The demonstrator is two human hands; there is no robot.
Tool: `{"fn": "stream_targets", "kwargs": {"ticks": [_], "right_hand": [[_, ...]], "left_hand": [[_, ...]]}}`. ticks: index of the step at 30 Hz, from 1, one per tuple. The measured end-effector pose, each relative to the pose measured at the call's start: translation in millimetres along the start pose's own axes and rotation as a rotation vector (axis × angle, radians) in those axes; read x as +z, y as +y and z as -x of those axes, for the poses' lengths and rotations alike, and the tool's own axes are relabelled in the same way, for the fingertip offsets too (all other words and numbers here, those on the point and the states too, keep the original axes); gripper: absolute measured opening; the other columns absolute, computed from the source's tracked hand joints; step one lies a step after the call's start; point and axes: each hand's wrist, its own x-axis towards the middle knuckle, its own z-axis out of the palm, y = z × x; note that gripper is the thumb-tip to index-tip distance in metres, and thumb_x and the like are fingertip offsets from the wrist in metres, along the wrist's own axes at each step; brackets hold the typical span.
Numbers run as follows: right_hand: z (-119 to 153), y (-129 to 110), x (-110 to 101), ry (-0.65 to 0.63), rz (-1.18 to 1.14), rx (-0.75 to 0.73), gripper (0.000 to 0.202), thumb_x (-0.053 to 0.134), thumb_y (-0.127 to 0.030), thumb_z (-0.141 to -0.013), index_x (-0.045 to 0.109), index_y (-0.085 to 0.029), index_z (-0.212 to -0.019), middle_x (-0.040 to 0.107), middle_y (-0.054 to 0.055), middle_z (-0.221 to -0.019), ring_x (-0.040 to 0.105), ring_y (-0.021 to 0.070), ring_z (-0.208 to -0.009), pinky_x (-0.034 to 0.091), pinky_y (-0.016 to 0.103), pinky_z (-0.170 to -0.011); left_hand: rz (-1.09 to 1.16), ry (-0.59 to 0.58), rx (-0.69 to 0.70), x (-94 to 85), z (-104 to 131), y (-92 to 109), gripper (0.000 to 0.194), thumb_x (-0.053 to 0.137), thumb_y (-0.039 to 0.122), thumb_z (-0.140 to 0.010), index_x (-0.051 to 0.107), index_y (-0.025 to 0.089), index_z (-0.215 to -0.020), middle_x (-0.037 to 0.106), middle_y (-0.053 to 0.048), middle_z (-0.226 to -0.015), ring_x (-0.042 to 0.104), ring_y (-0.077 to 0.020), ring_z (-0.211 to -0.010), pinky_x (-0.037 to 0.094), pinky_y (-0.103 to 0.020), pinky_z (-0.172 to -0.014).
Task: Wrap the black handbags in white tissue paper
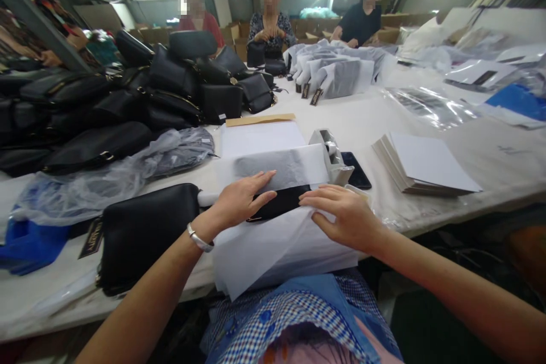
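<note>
A black handbag (279, 203) lies in front of me, partly covered by white tissue paper (281, 166) on its far side. Another part of the tissue sheet (285, 244) spreads over the near table edge. My left hand (243, 199) rests on the covered bag, its fingers stretched out and the thumb apart. At the bag's right end, my right hand (341, 213) touches the tissue's edge with fingers extended and thumb apart. A second black handbag (149, 233) with a dark tag (91, 238) lies left of my left forearm.
Black bags (170, 79) are heaped at the left. A tape dispenser (330, 153), a phone (356, 170) and stacked white cards (430, 165) lie to the right. Wrapped bags (336, 71) stand farther back. Several people, including one in patterned clothing (273, 28), are across the table.
</note>
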Motion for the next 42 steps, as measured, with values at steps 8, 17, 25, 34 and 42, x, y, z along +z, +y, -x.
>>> {"fn": "stream_targets", "kwargs": {"ticks": [8, 17, 25, 34, 42], "right_hand": [[-59, 29, 0, -0.053, 0.057, 0.193, 0.018, 0.058, -0.031, -0.087, 0.072, -0.027, -0.099, 0.076, -0.001, -0.091, 0.071, 0.0198, -0.082, 0.053, 0.030, -0.076], [-96, 58, 16, -0.117, 0.168, 0.226, 0.017, 0.055, -0.029, -0.090, 0.072, -0.026, -0.093, 0.076, 0.001, -0.084, 0.071, 0.0212, -0.078, 0.047, 0.029, -0.067], [-85, 64, 29, 0.000, 0.110, 0.083, 0.054, 0.066, -0.056, -0.083, 0.060, -0.022, -0.124, 0.074, 0.008, -0.104, 0.069, 0.0257, -0.094, 0.050, 0.040, -0.089], [-99, 78, 47, 0.027, 0.035, -0.032, 0.010, 0.064, -0.030, -0.090, 0.065, -0.021, -0.085, 0.069, 0.007, -0.118, 0.064, 0.0238, -0.109, 0.050, 0.042, -0.095], [-97, 90, 57, 0.078, 0.005, 0.032, 0.010, 0.063, -0.033, -0.091, 0.066, -0.024, -0.091, 0.073, 0.003, -0.111, 0.067, 0.0222, -0.101, 0.052, 0.037, -0.089]], "left_hand": [[0.191, -0.163, -0.030, -41.6, -11, -5, 0.055, 0.028, 0.057, -0.100, 0.042, 0.032, -0.147, 0.057, 0.002, -0.141, 0.056, -0.0203, -0.127, 0.042, -0.031, -0.105], [0.154, -0.236, 0.036, -63.2, -34, -5, 0.041, 0.055, 0.054, -0.088, 0.066, 0.027, -0.117, 0.073, -0.001, -0.115, 0.068, -0.0203, -0.100, 0.050, -0.025, -0.083], [-0.105, 0.003, -0.113, -39.8, -44, -6, 0.021, 0.049, 0.023, -0.088, 0.071, 0.023, -0.090, 0.075, -0.005, -0.082, 0.069, -0.0223, -0.076, 0.046, -0.029, -0.066], [-0.109, 0.002, -0.159, -41.4, -32, -11, 0.042, 0.055, 0.028, -0.086, 0.058, 0.024, -0.127, 0.074, -0.008, -0.111, 0.070, -0.0270, -0.097, 0.052, -0.034, -0.079], [-0.244, 0.031, -0.336, -62.5, -19, -42, 0.027, 0.057, 0.022, -0.090, 0.065, 0.030, -0.115, 0.077, 0.000, -0.095, 0.072, -0.0231, -0.090, 0.051, -0.029, -0.070]]}}
